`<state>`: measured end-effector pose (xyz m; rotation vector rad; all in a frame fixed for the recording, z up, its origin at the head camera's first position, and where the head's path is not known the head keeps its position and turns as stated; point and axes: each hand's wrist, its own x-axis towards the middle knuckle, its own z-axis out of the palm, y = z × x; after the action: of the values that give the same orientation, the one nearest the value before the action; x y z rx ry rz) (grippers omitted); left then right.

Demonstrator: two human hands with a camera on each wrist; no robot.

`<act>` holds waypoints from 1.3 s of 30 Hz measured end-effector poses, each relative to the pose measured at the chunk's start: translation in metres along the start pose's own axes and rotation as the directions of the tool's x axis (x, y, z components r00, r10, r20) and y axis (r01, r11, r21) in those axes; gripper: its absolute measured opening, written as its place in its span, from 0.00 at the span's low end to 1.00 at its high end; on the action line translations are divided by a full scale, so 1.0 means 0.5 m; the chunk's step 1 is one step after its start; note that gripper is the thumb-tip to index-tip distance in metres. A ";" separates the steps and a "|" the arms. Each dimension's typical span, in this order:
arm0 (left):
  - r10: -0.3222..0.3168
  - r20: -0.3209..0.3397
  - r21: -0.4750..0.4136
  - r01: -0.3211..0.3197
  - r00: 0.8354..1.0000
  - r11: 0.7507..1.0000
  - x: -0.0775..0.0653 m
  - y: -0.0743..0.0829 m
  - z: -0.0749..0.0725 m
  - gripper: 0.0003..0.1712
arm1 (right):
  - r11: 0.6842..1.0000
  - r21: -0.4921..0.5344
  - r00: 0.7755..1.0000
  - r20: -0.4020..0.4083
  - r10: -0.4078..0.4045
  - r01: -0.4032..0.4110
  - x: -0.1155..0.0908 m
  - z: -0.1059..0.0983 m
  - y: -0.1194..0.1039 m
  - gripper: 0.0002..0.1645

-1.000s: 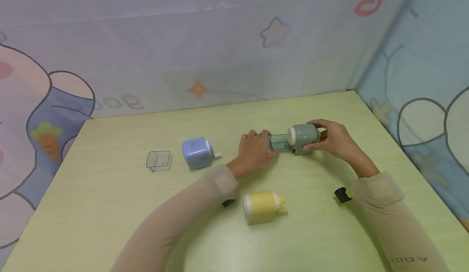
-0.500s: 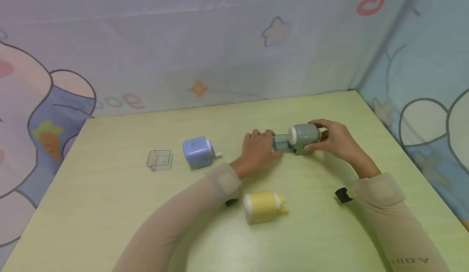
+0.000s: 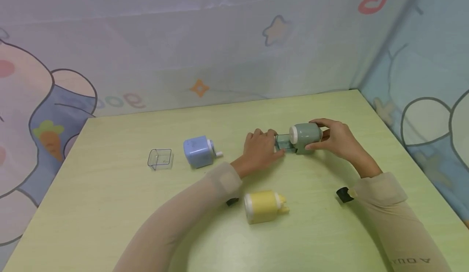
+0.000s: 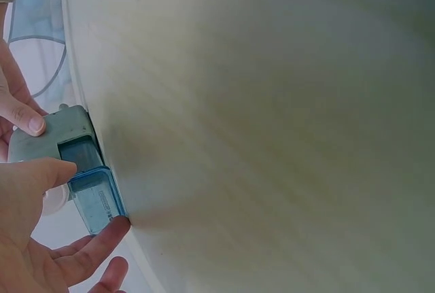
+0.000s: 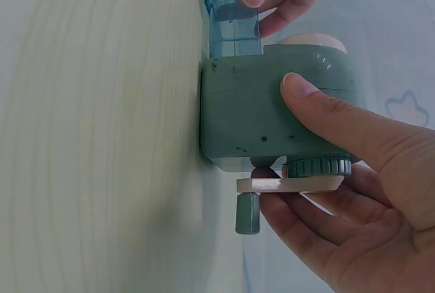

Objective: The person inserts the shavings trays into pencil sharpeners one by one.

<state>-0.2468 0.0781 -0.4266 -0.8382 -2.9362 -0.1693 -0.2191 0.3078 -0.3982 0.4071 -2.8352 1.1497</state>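
A green hand-crank pencil sharpener (image 3: pixel 307 135) lies on the table at the right, its crank (image 5: pixel 292 184) facing my right hand (image 3: pixel 338 141). That hand grips the body, with the thumb across it in the right wrist view. Out of the sharpener's other end sticks a clear teal drawer (image 4: pixel 98 201), partly inside the body. My left hand (image 3: pixel 259 150) holds this drawer between thumb and fingers. In the head view the left hand covers the drawer's outer end.
A blue pencil sharpener (image 3: pixel 198 152) with a white crank knob stands left of the left hand. Farther left is a clear drawer (image 3: pixel 160 159). Nearer the front, a yellow pencil sharpener (image 3: pixel 264 207) lies beside the left forearm. A printed cloth (image 3: pixel 234 52) hangs behind the table.
My left hand has moved slightly right, and the teal drawer sits a little deeper in the green sharpener. The right hand keeps its grip, almost still.
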 end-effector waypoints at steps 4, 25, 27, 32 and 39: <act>0.004 -0.001 -0.005 -0.004 1.000 1.000 0.004 0.001 0.002 0.35 | 1.000 0.004 1.000 0.003 0.005 -0.005 -0.001 -0.002 -0.001 0.41; 0.024 0.002 0.031 -0.024 1.000 0.999 0.014 0.021 0.002 0.36 | 1.000 0.004 1.000 -0.002 0.001 -0.001 -0.002 0.000 0.000 0.40; 0.024 0.005 0.034 -0.024 1.000 0.999 0.015 0.022 0.002 0.36 | 1.000 0.002 1.000 -0.005 -0.003 0.003 -0.002 0.000 0.000 0.40; 0.026 0.004 0.042 -0.026 1.000 0.999 0.019 0.023 0.002 0.36 | 1.000 -0.006 1.000 -0.009 -0.007 0.007 -0.002 -0.002 0.000 0.40; 0.040 0.001 0.044 -0.040 0.999 0.998 0.022 0.024 0.002 0.36 | 1.000 -0.015 1.000 -0.014 -0.008 0.008 -0.001 -0.003 -0.002 0.40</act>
<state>-0.2499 0.0941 -0.4254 -0.8904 -2.9094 -0.1007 -0.2183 0.3082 -0.3964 0.4075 -2.8253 1.1249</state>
